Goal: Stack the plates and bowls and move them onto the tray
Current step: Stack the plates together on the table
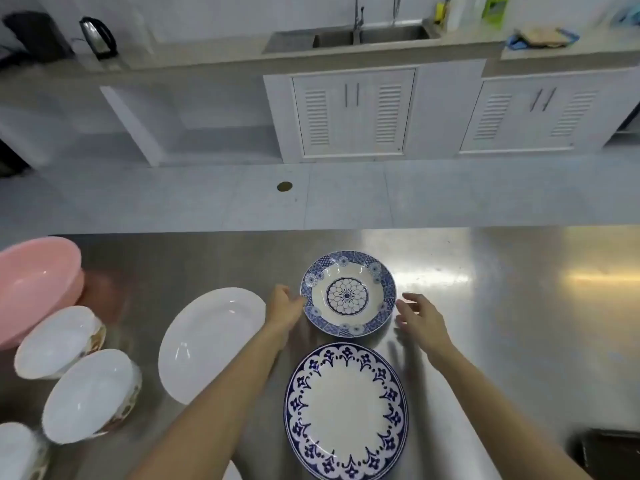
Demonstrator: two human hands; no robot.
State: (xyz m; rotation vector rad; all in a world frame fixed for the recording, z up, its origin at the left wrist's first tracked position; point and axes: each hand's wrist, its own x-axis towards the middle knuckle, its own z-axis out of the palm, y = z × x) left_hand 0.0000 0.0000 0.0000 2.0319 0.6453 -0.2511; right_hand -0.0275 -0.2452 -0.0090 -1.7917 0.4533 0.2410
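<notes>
A small deep blue-and-white plate (348, 293) sits on the steel table. My left hand (284, 306) touches its left rim with curled fingers. My right hand (417, 315) hovers just right of it, fingers spread, holding nothing. Nearer to me lies a large flat plate with a blue floral border (346, 410). A plain white oval plate (211, 342) lies to the left. Two white bowls with patterned outsides (59, 341) (91, 394) stand at the far left, and part of a third (19, 452) shows in the corner. No tray is clearly seen.
A pink plastic basin (34, 282) stands at the table's left edge. A dark object (609, 448) sits at the lower right corner. Bare steel table (519, 323) extends to the right. Beyond the table are floor, white cabinets and a sink counter.
</notes>
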